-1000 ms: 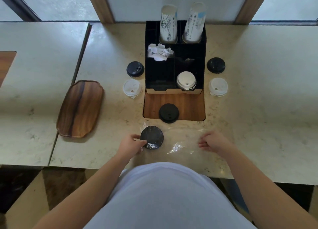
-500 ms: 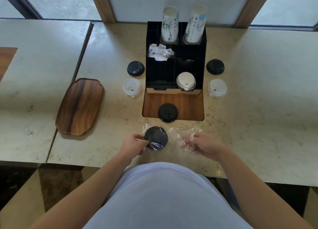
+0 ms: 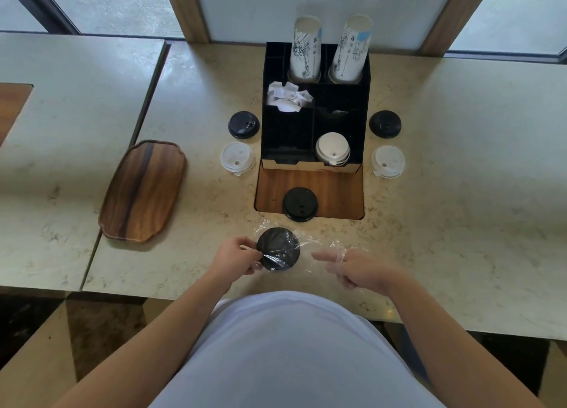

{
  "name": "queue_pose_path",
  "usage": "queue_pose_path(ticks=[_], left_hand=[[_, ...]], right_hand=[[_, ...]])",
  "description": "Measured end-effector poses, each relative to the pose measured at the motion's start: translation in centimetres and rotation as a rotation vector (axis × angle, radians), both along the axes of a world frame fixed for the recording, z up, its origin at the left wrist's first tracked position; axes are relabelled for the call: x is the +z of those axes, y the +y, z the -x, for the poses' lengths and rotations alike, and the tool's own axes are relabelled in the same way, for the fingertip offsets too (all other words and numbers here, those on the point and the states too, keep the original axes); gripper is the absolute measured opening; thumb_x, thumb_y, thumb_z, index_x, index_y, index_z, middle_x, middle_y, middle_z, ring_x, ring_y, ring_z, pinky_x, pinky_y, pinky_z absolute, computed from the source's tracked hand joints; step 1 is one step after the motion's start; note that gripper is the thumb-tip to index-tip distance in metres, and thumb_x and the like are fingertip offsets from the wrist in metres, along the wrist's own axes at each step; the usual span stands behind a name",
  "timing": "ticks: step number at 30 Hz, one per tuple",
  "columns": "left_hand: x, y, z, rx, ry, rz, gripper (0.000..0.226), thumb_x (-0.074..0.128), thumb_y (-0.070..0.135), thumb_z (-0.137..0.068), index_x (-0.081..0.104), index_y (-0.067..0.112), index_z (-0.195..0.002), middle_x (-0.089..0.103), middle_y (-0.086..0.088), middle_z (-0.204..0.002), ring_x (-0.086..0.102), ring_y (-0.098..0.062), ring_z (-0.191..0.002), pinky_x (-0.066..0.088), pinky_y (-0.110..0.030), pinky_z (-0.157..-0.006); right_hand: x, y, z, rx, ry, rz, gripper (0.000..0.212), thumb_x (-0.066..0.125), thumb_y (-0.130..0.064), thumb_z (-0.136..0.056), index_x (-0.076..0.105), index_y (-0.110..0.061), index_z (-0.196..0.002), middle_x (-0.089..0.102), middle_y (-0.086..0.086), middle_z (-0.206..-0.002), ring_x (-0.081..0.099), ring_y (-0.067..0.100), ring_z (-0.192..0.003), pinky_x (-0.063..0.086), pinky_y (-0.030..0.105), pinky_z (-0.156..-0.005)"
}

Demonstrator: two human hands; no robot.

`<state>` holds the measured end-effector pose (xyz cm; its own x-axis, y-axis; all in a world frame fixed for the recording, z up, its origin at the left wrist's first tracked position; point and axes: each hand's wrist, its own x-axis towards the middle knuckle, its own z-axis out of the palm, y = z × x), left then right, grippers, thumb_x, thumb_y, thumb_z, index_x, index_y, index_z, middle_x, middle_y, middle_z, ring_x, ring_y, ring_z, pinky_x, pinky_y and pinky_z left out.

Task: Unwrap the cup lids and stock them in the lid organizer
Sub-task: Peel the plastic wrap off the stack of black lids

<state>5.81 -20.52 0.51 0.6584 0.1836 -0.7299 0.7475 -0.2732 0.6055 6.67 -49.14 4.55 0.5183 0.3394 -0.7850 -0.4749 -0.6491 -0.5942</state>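
Note:
A black cup lid lies near the counter's front edge, still partly covered by clear plastic wrap. My left hand pinches the lid's left rim. My right hand is to the right of the lid with the loose end of the wrap draped over its curled fingers and its index finger pointing left. The black lid organizer stands behind, with a stack of white lids in its front right slot. Another black lid sits on the wooden inset in front of it.
A black lid and a white lid lie left of the organizer, another black lid and white lid lie on its right. Crumpled paper and two paper cup stacks fill the organizer's back. A wooden tray lies at left.
My right hand came in from the right toward the lid, gathering the wrap, and has now opened its index finger. My left hand stays on the lid's left rim.

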Motion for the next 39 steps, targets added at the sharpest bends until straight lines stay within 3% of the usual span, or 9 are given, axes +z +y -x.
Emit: queue_pose_path(ticks=[3,8,12,15,22,29,34,37,39], left_hand=[[0.3,-0.5,0.0,-0.042,-0.011,0.063,0.008,0.071,0.002,-0.086,0.067,0.007,-0.092,0.076,-0.009,-0.067,0.073,-0.018,-0.061,0.062,-0.034,-0.065],[1.1,-1.1,0.0,-0.081,-0.01,0.104,0.009,0.071,0.003,-0.088,0.066,0.003,-0.095,0.078,-0.019,-0.079,0.077,-0.028,-0.074,0.065,-0.044,-0.077],[1.6,-1.4,0.1,-0.083,0.004,0.11,0.011,0.071,0.005,-0.09,0.063,0.002,-0.097,0.078,-0.02,-0.075,0.078,-0.029,-0.073,0.066,-0.041,-0.072],[1.7,-1.3,0.2,-0.072,0.008,0.13,0.013,0.072,0.007,-0.091,0.062,0.002,-0.097,0.078,-0.018,-0.078,0.078,-0.027,-0.073,0.066,-0.038,-0.068],[2.0,-1.4,0.0,-0.102,-0.005,0.117,0.012,0.074,0.015,-0.092,0.066,0.006,-0.094,0.079,-0.012,-0.08,0.077,-0.022,-0.073,0.062,-0.032,-0.067],[2.0,-1.2,0.2,-0.141,-0.047,0.052,0.007,0.076,0.016,-0.09,0.073,0.01,-0.087,0.079,-0.007,-0.077,0.073,-0.016,-0.07,0.06,-0.03,-0.068],[2.4,-1.5,-0.1,-0.175,-0.131,-0.053,0.007,0.072,0.012,-0.091,0.074,0.01,-0.085,0.078,-0.005,-0.075,0.071,-0.009,-0.06,0.058,-0.023,-0.059],[2.6,-1.6,-0.1,-0.195,-0.148,-0.088,0.008,0.072,0.012,-0.09,0.075,0.01,-0.083,0.078,-0.007,-0.075,0.071,-0.01,-0.06,0.057,-0.022,-0.059],[2.6,-1.5,-0.1,-0.213,-0.155,-0.098,0.008,0.072,0.012,-0.09,0.075,0.01,-0.083,0.078,-0.008,-0.075,0.071,-0.011,-0.062,0.057,-0.022,-0.06]], right_hand=[[-0.3,0.5,0.3,-0.19,-0.008,-0.1,0.032,0.053,-0.017,-0.104,0.068,-0.034,-0.126,0.065,-0.002,-0.069,0.05,0.006,-0.055,0.048,0.022,-0.06],[-0.5,1.9,0.1,-0.412,0.0,-0.117,0.012,0.062,-0.015,-0.1,0.072,-0.017,-0.107,0.079,0.007,-0.085,0.047,0.008,-0.049,0.042,0.021,-0.047],[-0.6,2.4,-0.1,-0.501,0.06,-0.068,0.016,0.053,-0.02,-0.105,0.069,-0.023,-0.106,0.078,0.01,-0.074,0.045,0.005,-0.04,0.042,0.018,-0.039],[-0.8,2.1,-0.1,-0.491,0.124,-0.091,0.027,0.046,-0.008,-0.102,0.063,-0.028,-0.107,0.078,0.015,-0.075,0.044,0.006,-0.039,0.039,0.018,-0.038],[-1.2,1.2,0.4,-0.379,0.174,-0.145,0.039,0.034,-0.008,-0.105,0.056,-0.038,-0.117,0.078,0.017,-0.082,0.044,0.004,-0.038,0.035,0.017,-0.035],[-0.9,1.0,0.3,-0.308,0.183,-0.195,0.018,0.058,-0.03,-0.103,0.06,-0.028,-0.121,0.077,0.011,-0.081,0.042,0.006,-0.044,0.036,0.017,-0.039],[-1.4,1.3,0.7,-0.393,0.17,-0.21,0.042,0.035,-0.003,-0.104,0.059,-0.036,-0.115,0.077,0.017,-0.08,0.04,0.007,-0.041,0.031,0.018,-0.037],[-1.4,1.6,0.7,-0.412,0.181,-0.24,0.019,0.051,-0.022,-0.106,0.061,-0.031,-0.119,0.075,0.016,-0.078,0.039,0.005,-0.04,0.031,0.017,-0.035],[-1.3,1.5,0.7,-0.391,0.18,-0.263,0.027,0.064,-0.035,-0.099,0.06,-0.025,-0.124,0.075,0.013,-0.079,0.04,0.006,-0.042,0.032,0.017,-0.037]])
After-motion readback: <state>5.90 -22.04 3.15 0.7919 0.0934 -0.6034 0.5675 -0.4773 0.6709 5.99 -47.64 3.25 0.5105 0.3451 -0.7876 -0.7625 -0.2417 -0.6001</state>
